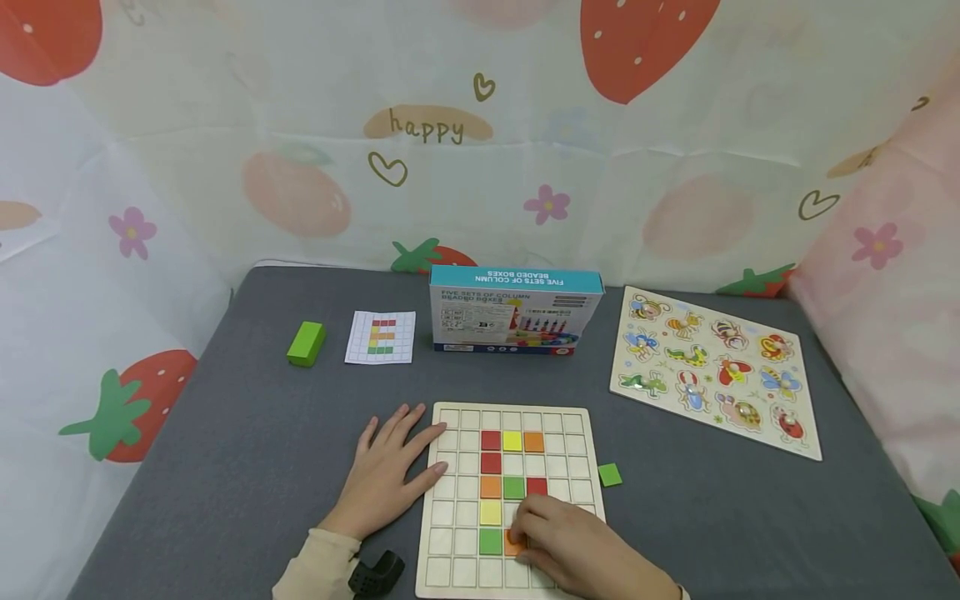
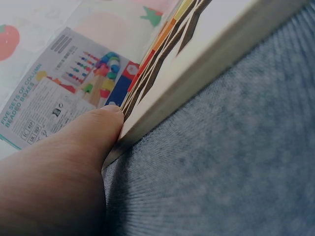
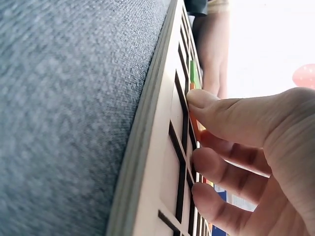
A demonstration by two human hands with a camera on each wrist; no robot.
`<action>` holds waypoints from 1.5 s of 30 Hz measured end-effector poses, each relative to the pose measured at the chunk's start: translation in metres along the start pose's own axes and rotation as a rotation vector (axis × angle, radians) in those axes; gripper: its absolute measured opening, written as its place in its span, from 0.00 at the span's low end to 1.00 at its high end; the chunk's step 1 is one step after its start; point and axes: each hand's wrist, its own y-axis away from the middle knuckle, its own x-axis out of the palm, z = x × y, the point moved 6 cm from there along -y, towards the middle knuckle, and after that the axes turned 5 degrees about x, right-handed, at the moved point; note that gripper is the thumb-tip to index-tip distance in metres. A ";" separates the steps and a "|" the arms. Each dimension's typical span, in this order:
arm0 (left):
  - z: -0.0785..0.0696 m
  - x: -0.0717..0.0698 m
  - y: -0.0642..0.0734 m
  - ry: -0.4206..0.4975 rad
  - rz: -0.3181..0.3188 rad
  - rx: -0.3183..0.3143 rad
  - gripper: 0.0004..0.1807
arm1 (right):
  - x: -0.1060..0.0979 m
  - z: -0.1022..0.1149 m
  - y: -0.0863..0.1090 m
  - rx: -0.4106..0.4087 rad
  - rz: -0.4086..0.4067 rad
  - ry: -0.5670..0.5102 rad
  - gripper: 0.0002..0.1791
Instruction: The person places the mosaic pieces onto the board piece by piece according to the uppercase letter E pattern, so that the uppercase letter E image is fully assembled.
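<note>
A pale wooden grid board lies flat on the table. Red, yellow, orange and green square tiles sit in some of its cells. My right hand is over the lower part of the board, pinching an orange tile between thumb and forefinger, beside a green tile. In the right wrist view that tile is low at the grid, its other side covered by fingers. My left hand rests with spread, straight fingers at the board's left edge; its thumb touches the rim.
A loose green tile lies just right of the board. Behind are a green block, a printed pattern card and an upright cardboard box. An insect puzzle board lies at the right. A patterned cloth hangs around the table.
</note>
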 end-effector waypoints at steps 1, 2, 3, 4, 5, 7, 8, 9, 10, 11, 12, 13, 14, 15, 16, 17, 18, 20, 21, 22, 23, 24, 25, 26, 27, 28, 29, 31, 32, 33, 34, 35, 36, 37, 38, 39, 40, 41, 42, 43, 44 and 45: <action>0.000 0.000 0.000 -0.001 0.000 -0.001 0.30 | 0.000 0.000 0.000 -0.001 -0.002 0.001 0.05; 0.000 0.000 0.000 -0.002 0.001 -0.001 0.30 | 0.000 0.000 0.000 -0.003 -0.004 0.003 0.05; 0.001 0.000 0.000 -0.005 0.001 -0.002 0.30 | 0.000 0.001 0.000 -0.006 -0.007 0.004 0.05; 0.001 0.000 0.000 -0.005 0.002 -0.002 0.31 | 0.000 0.001 0.000 -0.007 -0.010 0.007 0.05; 0.001 0.001 0.000 -0.006 0.002 -0.004 0.31 | 0.000 0.001 0.000 -0.010 -0.013 0.008 0.05; 0.001 0.001 0.000 -0.007 0.003 -0.006 0.31 | 0.000 0.001 -0.001 -0.013 -0.018 0.007 0.05; 0.002 0.001 0.000 -0.007 0.004 -0.006 0.31 | 0.000 0.001 -0.001 -0.012 -0.017 0.004 0.06; 0.002 0.001 0.000 -0.008 0.004 -0.006 0.31 | 0.000 0.001 -0.001 -0.009 -0.014 0.002 0.06; 0.002 0.001 0.000 -0.009 0.004 -0.007 0.31 | 0.000 0.000 -0.001 -0.003 -0.009 0.000 0.06; 0.002 0.001 0.000 -0.009 0.003 -0.007 0.31 | 0.000 0.000 -0.001 0.002 -0.004 -0.002 0.06; 0.002 0.001 0.000 -0.008 0.003 -0.007 0.31 | 0.000 -0.001 0.000 0.011 0.000 -0.001 0.07; 0.002 0.001 0.000 -0.008 0.003 -0.007 0.31 | -0.001 -0.002 0.001 0.024 0.004 -0.004 0.08; 0.002 0.001 0.000 -0.008 0.002 -0.006 0.31 | -0.003 -0.004 0.002 0.036 0.000 -0.006 0.09; 0.002 0.001 0.000 -0.007 0.002 -0.005 0.31 | -0.005 -0.005 0.003 0.053 -0.008 -0.003 0.10; 0.002 0.001 0.000 -0.006 0.002 -0.006 0.31 | -0.009 -0.008 0.005 0.071 -0.020 0.001 0.10; 0.002 0.001 0.000 -0.005 0.002 -0.006 0.31 | -0.013 -0.010 0.007 0.086 -0.044 0.005 0.10; 0.002 0.001 0.000 -0.005 0.002 -0.007 0.31 | -0.018 -0.012 0.009 0.102 -0.070 0.009 0.10; 0.002 0.001 0.000 -0.006 0.001 -0.008 0.31 | -0.030 -0.018 0.014 0.131 -0.135 0.028 0.09; 0.002 0.001 0.000 -0.005 0.000 -0.008 0.31 | -0.036 -0.021 0.016 0.144 -0.169 0.044 0.09; 0.002 0.001 0.000 -0.006 0.000 -0.008 0.31 | -0.041 -0.025 0.019 0.151 -0.204 0.062 0.09; 0.002 0.001 0.000 -0.006 -0.001 -0.007 0.31 | -0.047 -0.028 0.022 0.155 -0.241 0.081 0.10; 0.002 0.001 0.000 -0.006 -0.002 -0.007 0.31 | -0.052 -0.032 0.025 0.161 -0.268 0.102 0.10; 0.002 0.001 0.000 -0.006 -0.003 -0.006 0.31 | -0.057 -0.036 0.028 0.169 -0.294 0.125 0.11; 0.002 0.001 0.000 -0.006 -0.004 -0.004 0.30 | -0.060 -0.041 0.031 0.179 -0.315 0.143 0.12; 0.002 0.001 0.000 -0.005 -0.006 -0.003 0.30 | -0.064 -0.045 0.033 0.192 -0.328 0.159 0.13; 0.002 0.001 0.000 -0.005 -0.009 -0.002 0.30 | -0.066 -0.050 0.035 0.206 -0.338 0.166 0.13; 0.002 0.001 0.000 -0.005 -0.011 0.001 0.30 | -0.068 -0.054 0.037 0.226 -0.341 0.167 0.13; 0.001 0.000 0.000 -0.001 -0.018 0.006 0.30 | -0.070 -0.064 0.041 0.282 -0.335 0.168 0.15; 0.001 0.000 0.000 0.000 -0.020 0.008 0.30 | -0.070 -0.068 0.043 0.309 -0.326 0.161 0.15; 0.001 0.000 0.000 0.002 -0.024 0.009 0.30 | -0.070 -0.073 0.044 0.336 -0.316 0.151 0.16; 0.000 0.000 0.000 0.003 -0.025 0.012 0.30 | -0.069 -0.077 0.046 0.364 -0.304 0.142 0.16; 0.000 -0.001 0.000 0.004 -0.026 0.013 0.31 | -0.068 -0.081 0.047 0.387 -0.290 0.136 0.17; 0.000 -0.001 0.000 0.008 -0.026 0.014 0.31 | -0.067 -0.084 0.048 0.408 -0.277 0.132 0.17; 0.000 -0.001 0.000 0.010 -0.026 0.015 0.31 | -0.066 -0.087 0.049 0.423 -0.262 0.125 0.18; 0.000 -0.001 0.000 0.010 -0.026 0.016 0.31 | -0.064 -0.090 0.050 0.431 -0.250 0.120 0.18; 0.000 -0.001 0.000 0.011 -0.026 0.018 0.31 | -0.063 -0.092 0.051 0.439 -0.242 0.113 0.18; 0.000 -0.001 0.000 0.013 -0.025 0.019 0.31 | -0.063 -0.094 0.051 0.441 -0.236 0.112 0.18; 0.000 -0.001 0.000 0.015 -0.025 0.019 0.31 | -0.063 -0.095 0.051 0.442 -0.233 0.110 0.18; 0.000 0.000 0.000 0.016 -0.024 0.020 0.31 | -0.062 -0.096 0.052 0.439 -0.233 0.110 0.18; 0.000 0.000 0.000 0.017 -0.025 0.020 0.31 | -0.062 -0.097 0.052 0.432 -0.234 0.108 0.18; 0.000 0.000 0.000 0.016 -0.025 0.019 0.30 | -0.063 -0.098 0.051 0.424 -0.237 0.106 0.18; 0.001 0.000 0.000 0.016 -0.024 0.016 0.30 | -0.063 -0.098 0.051 0.416 -0.240 0.105 0.18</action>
